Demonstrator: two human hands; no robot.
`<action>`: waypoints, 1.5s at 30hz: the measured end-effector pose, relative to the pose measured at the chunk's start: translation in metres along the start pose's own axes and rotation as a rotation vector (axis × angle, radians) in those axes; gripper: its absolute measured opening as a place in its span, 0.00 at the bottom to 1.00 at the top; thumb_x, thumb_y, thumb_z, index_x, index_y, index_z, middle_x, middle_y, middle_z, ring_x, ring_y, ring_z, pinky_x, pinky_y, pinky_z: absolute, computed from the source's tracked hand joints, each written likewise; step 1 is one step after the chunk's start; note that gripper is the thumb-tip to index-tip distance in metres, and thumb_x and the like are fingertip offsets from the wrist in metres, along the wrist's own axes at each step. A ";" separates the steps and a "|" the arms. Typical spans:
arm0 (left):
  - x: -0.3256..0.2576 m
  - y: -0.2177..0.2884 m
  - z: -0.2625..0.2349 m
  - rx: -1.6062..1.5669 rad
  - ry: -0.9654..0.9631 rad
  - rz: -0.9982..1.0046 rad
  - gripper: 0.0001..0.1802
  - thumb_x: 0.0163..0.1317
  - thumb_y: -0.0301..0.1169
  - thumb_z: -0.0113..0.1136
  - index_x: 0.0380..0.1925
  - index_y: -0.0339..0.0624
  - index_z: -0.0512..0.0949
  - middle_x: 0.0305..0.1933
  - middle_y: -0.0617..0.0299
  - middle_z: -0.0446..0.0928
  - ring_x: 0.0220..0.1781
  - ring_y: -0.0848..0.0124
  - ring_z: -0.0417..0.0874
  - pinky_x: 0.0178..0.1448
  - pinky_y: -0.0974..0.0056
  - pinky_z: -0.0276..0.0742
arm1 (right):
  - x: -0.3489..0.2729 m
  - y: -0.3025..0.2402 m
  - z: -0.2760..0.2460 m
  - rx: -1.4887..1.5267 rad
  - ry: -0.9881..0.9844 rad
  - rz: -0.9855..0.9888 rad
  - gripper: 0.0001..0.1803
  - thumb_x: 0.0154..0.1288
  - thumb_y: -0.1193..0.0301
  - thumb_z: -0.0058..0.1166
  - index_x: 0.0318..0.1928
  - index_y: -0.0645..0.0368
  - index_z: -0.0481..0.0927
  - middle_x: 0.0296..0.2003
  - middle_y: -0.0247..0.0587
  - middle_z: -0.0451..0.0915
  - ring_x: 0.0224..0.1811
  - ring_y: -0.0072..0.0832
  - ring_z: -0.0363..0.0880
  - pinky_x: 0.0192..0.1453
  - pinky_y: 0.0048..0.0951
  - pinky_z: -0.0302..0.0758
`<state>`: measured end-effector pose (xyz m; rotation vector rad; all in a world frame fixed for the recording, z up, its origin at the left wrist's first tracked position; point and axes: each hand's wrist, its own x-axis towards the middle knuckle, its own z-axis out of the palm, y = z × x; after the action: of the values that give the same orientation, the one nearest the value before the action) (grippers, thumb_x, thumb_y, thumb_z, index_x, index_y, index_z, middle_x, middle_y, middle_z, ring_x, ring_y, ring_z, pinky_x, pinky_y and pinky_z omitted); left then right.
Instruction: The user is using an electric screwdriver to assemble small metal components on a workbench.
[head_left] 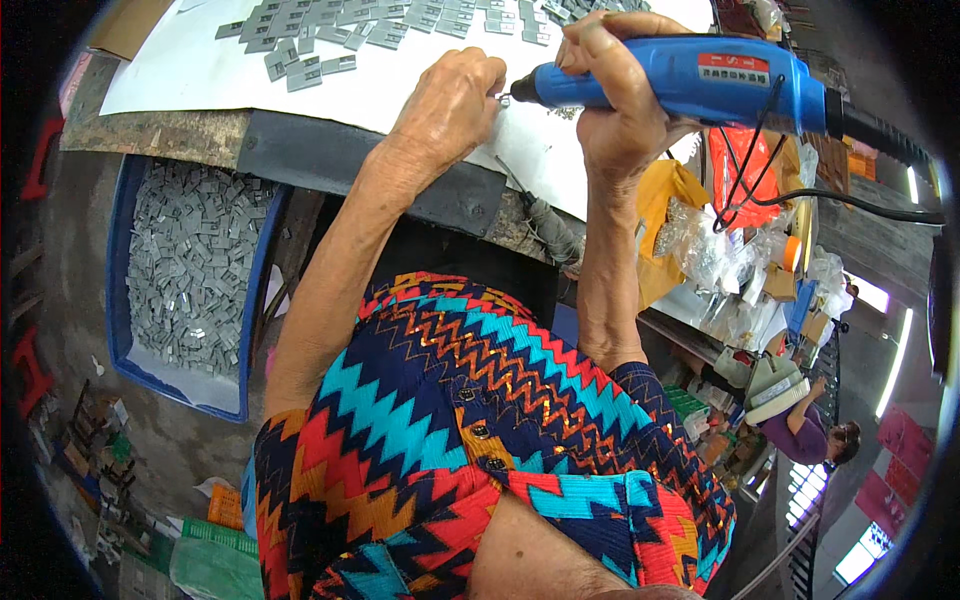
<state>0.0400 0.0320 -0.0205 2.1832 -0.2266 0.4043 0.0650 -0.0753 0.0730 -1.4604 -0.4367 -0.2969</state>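
Blue plastic power screwdriver (710, 88) is sitting in the right hand (625, 95), over the counter (190, 80). Right-hand fingers are wrapping its front half, closed around the body. Black nose is pointing left, ending just beside the left hand's fingertips. A cable (880, 132) is running off its rear toward the right rim.

Left hand (450, 95) is resting low over the white counter top, knuckles up. Its fingers are curling down toward the nose; fingertips are partly hidden, so can't tell if they're pinching anything. A tiny dark bit is showing between fingertips and nose, too small to identify.

Grey flat pieces (303, 74) are lying in loose rows at the far side, beyond the left hand. Small loose bits (566, 112) are scattering just under the screwdriver, kind unclear.

Thin rod tool with a wrapped grey handle (553, 232) is lying across the front edge, between the forearms. Dark strip (300, 150) is covering part of that edge.

Below left, a blue tray (121, 290) is holding a heap of similar grey parts (195, 265). On the right, a red bag (745, 180) and clear plastic bags (690, 245) are crowding together. Farther right, a person in purple (800, 437) is facing a light-coloured box-like thing (775, 390).
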 end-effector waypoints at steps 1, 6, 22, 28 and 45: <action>0.000 0.000 0.000 0.013 -0.003 -0.009 0.07 0.44 0.20 0.59 0.26 0.35 0.73 0.27 0.53 0.72 0.32 0.61 0.76 0.40 0.60 0.72 | 0.001 0.001 0.000 0.018 -0.017 -0.024 0.11 0.48 0.81 0.53 0.34 0.63 0.70 0.23 0.40 0.74 0.21 0.24 0.73 0.28 0.24 0.72; -0.001 0.000 0.000 0.031 0.000 -0.027 0.08 0.43 0.20 0.61 0.26 0.34 0.74 0.27 0.53 0.73 0.32 0.62 0.77 0.39 0.61 0.73 | 0.008 0.007 -0.003 0.063 -0.103 -0.003 0.11 0.42 0.81 0.55 0.30 0.63 0.70 0.22 0.42 0.75 0.22 0.25 0.74 0.26 0.23 0.73; 0.000 -0.002 0.003 0.010 0.030 -0.046 0.09 0.41 0.18 0.61 0.25 0.34 0.73 0.26 0.54 0.73 0.30 0.61 0.77 0.36 0.62 0.74 | 0.008 -0.004 0.009 -0.074 -0.126 0.171 0.12 0.41 0.83 0.56 0.29 0.62 0.70 0.22 0.38 0.74 0.19 0.22 0.72 0.23 0.22 0.71; -0.003 -0.005 0.005 0.005 0.065 0.021 0.10 0.42 0.19 0.60 0.27 0.35 0.72 0.26 0.54 0.71 0.31 0.60 0.75 0.36 0.61 0.72 | 0.008 0.017 -0.003 -0.029 -0.190 -0.079 0.13 0.42 0.81 0.60 0.31 0.62 0.72 0.23 0.38 0.75 0.21 0.23 0.73 0.26 0.24 0.72; -0.003 0.003 0.002 0.111 0.017 0.106 0.06 0.45 0.24 0.57 0.23 0.33 0.70 0.27 0.50 0.70 0.34 0.56 0.73 0.42 0.57 0.71 | -0.002 -0.016 -0.034 0.129 -0.268 -0.225 0.12 0.49 0.82 0.44 0.38 0.66 0.67 0.29 0.55 0.73 0.23 0.28 0.71 0.32 0.32 0.72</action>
<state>0.0366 0.0285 -0.0211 2.2818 -0.3181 0.5055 0.0597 -0.1105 0.0849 -1.3303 -0.8257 -0.2467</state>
